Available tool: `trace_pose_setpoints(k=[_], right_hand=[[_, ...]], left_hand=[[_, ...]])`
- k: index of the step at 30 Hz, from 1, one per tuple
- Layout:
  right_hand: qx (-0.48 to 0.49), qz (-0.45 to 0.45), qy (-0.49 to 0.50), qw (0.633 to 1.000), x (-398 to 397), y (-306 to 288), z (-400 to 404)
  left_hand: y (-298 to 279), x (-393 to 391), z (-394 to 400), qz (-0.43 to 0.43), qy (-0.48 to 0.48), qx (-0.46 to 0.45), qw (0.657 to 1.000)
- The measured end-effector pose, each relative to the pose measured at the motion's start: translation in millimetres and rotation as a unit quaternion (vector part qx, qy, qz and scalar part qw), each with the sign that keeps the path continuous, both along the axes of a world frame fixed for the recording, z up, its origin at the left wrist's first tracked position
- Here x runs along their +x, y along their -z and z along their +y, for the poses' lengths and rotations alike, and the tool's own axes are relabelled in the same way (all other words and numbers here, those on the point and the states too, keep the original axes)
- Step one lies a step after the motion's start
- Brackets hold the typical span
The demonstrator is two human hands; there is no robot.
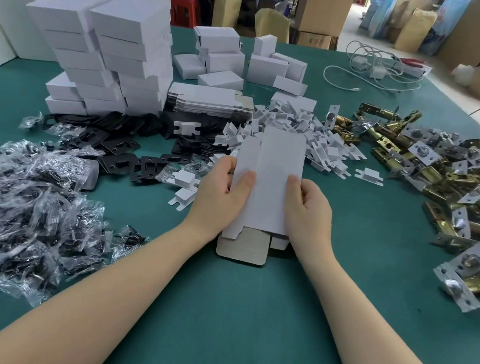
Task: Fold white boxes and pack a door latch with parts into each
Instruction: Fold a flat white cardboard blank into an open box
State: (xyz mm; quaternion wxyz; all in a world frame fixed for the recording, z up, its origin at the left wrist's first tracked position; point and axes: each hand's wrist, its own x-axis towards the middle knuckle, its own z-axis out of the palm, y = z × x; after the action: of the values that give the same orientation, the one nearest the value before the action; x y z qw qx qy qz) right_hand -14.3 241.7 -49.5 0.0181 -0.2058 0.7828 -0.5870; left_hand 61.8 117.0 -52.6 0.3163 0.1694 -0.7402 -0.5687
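Observation:
A flat, unfolded white box blank (269, 182) stands tilted above the green table (231, 317) in the middle. My left hand (218, 197) grips its left edge, thumb on the front face. My right hand (307, 211) grips its right edge the same way. The blank's grey-brown bottom flap (242, 248) touches the table near me. Brass door latches (445, 176) lie heaped at the right. Black plates (122, 143) and clear bags of small parts (19, 200) lie at the left. White card inserts (299, 128) are piled behind the blank.
Stacks of folded white boxes (115, 54) rise at the back left, with more (227, 56) at the back centre. A stack of flat blanks (209, 99) sits beside them. White cables and a charger (376, 68) lie at the back right. Cardboard cartons stand beyond the table.

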Motion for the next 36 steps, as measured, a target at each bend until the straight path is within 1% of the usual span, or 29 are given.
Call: trace_pose_setpoints(k=[3,7,11,15,17,19,20,21,22,24,27,29,31,32,34,36], right_hand=[[-0.003,0.010,0.007,1.000,0,0,1],[-0.008,0.028,-0.001,1.000,-1,-4,2],[-0.017,0.014,0.007,1.000,1,-1,2],[0.027,0.010,-0.006,1.000,0,0,0],[0.032,0.022,-0.003,0.999,0,-1,-1],[0.025,0.030,0.001,0.999,0,-2,0],[0.018,0.031,0.004,0.999,0,-3,1],[0.011,0.029,0.009,0.999,0,-3,3],[0.005,0.022,0.012,1.000,0,-3,3],[0.002,0.003,0.007,1.000,2,-1,4],[0.036,0.016,-0.030,0.999,2,0,4],[0.055,0.029,-0.045,0.997,-2,-3,4],[0.048,0.032,-0.030,0.998,-7,-5,5],[0.031,0.031,-0.011,0.999,-10,-5,7],[-0.008,0.026,0.038,0.999,-14,-5,11],[-0.015,0.018,0.049,0.999,-18,-3,16]], left_hand=[[-1,2,1,-0.015,0.046,-0.002,0.999],[1,1,2,-0.039,0.037,0.022,0.998],[2,2,2,-0.029,0.017,-0.061,0.998],[1,3,3,-0.005,0.019,-0.070,0.997],[1,2,2,0.000,0.023,-0.046,0.999],[-1,1,2,-0.007,0.038,0.024,0.999],[0,0,2,-0.014,0.049,0.044,0.998],[0,0,1,-0.020,0.051,0.034,0.998],[0,0,1,-0.026,0.047,0.006,0.999],[2,0,0,-0.019,0.030,-0.028,0.999],[2,-1,-3,0.016,-0.003,0.006,1.000],[1,-2,-4,0.021,0.009,0.046,0.999],[0,-2,-3,0.042,0.043,0.106,0.993],[0,-2,-3,0.042,0.058,0.113,0.991],[5,-3,-4,0.006,0.083,0.082,0.993],[9,-3,-6,-0.023,0.108,0.065,0.992]])
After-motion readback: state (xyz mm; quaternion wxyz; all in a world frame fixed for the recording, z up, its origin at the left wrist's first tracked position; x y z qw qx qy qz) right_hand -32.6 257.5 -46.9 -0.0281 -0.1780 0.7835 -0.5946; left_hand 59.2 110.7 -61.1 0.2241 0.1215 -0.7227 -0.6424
